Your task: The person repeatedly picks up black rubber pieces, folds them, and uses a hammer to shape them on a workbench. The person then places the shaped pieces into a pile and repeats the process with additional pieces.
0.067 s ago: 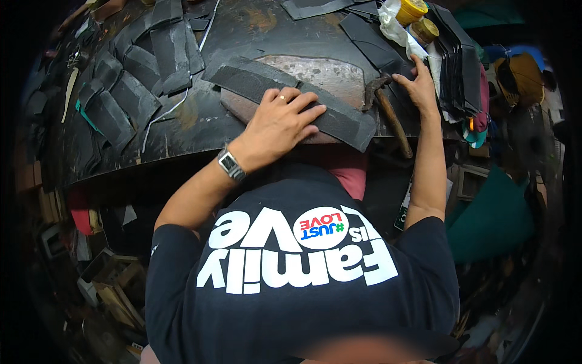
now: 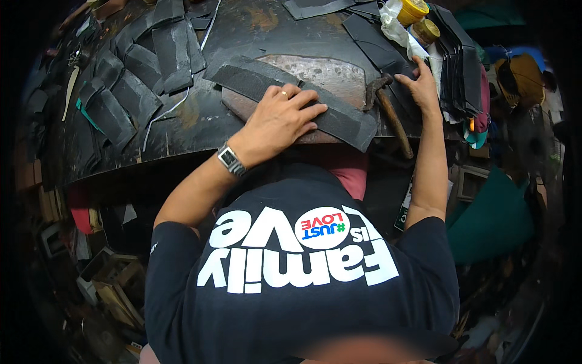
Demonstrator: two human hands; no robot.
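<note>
A long black strip of leather-like material (image 2: 339, 115) lies slantwise over a worn stone slab (image 2: 333, 73) on the dark table. My left hand (image 2: 282, 115), wearing a ring and a wristwatch, rests on the middle of this strip, palm down with its fingers spread. To the right, my right hand (image 2: 422, 88) has its thumb and forefinger apart and nothing visible between them. Its forefinger reaches the lower end of a crumpled white sheet (image 2: 397, 30). A hammer (image 2: 391, 115) with a wooden handle lies just left of that hand, its head against the slab's edge.
Several black cut pieces (image 2: 173, 51) are scattered over the left of the table (image 2: 242, 36). Two yellow-topped containers (image 2: 413, 11) stand at the far right, beside a stack of black sheets (image 2: 458, 73). A thin white cord (image 2: 163, 115) runs among the left pieces.
</note>
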